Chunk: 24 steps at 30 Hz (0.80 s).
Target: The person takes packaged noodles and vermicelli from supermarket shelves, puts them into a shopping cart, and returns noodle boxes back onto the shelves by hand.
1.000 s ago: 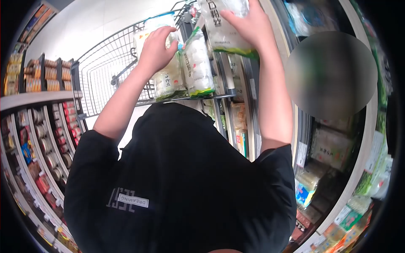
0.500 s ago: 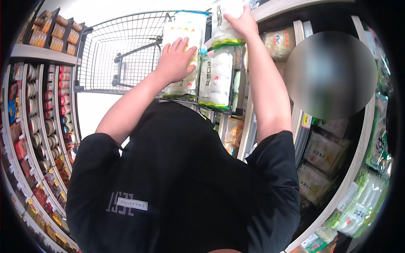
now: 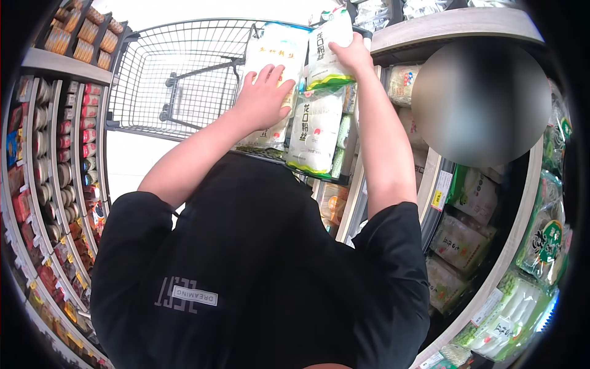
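Note:
My left hand (image 3: 265, 97) lies with spread fingers over a large white and yellow noodle package (image 3: 276, 52) in the shopping cart (image 3: 178, 80). My right hand (image 3: 353, 56) grips the right side of a white package with a green bottom edge (image 3: 327, 52), at the cart's right end. Directly below that package, toward my body, a similar white noodle package (image 3: 314, 130) with a yellow-green edge lies in the cart, right of the large one. My right thumb rests on the front of the held package.
Shelves of jars and cans (image 3: 64, 154) run along the left. On the right, a wooden-edged shelf (image 3: 458, 27) holds bagged noodles (image 3: 458, 240), with more green and white bags (image 3: 504, 320) at the far right. A blurred round patch covers part of the right side.
The package in my right hand has come down and toward my body, close against the package below it. My left hand has moved right with its fingers spread over the large package.

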{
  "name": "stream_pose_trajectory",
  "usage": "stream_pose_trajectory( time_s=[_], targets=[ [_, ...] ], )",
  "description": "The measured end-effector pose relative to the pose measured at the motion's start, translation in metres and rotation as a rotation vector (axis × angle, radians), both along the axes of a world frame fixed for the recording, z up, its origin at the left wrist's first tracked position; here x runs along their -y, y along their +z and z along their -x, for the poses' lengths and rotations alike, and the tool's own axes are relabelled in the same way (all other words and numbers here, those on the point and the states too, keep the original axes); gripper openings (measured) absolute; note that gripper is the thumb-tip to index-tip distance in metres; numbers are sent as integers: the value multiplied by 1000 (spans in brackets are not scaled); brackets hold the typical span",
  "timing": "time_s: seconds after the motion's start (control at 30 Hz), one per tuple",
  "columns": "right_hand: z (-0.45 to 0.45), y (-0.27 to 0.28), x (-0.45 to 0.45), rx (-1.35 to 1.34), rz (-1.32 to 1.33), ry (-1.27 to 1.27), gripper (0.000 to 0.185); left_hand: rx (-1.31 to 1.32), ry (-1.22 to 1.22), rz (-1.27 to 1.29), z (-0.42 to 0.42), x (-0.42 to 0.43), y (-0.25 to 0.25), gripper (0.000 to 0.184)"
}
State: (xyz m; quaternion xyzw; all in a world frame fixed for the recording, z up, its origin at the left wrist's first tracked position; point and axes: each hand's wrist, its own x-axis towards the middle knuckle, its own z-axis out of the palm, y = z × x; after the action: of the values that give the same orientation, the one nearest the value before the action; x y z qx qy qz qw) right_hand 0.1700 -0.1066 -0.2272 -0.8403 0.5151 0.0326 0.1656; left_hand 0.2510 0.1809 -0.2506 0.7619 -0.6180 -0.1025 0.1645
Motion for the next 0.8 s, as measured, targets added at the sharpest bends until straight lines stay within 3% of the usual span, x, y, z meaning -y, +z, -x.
stream_pose_trajectory(
  time_s=[0.37,0.57,0.67,0.8],
  targets=[
    [-16,-3,-36,-159,-24,-76,99,16,17,14,0,-2,-1,60],
    [-6,-13,-28,-63,-52,-76,105,-5,-2,64,-4,-2,-2,57],
    [10,-10,-23,114,-27,-107,103,-96,-9,111,-12,-6,-1,54],
    [76,16,-55,388,-2,-269,71,-152,3,221,-23,-21,-3,50]
  ],
)
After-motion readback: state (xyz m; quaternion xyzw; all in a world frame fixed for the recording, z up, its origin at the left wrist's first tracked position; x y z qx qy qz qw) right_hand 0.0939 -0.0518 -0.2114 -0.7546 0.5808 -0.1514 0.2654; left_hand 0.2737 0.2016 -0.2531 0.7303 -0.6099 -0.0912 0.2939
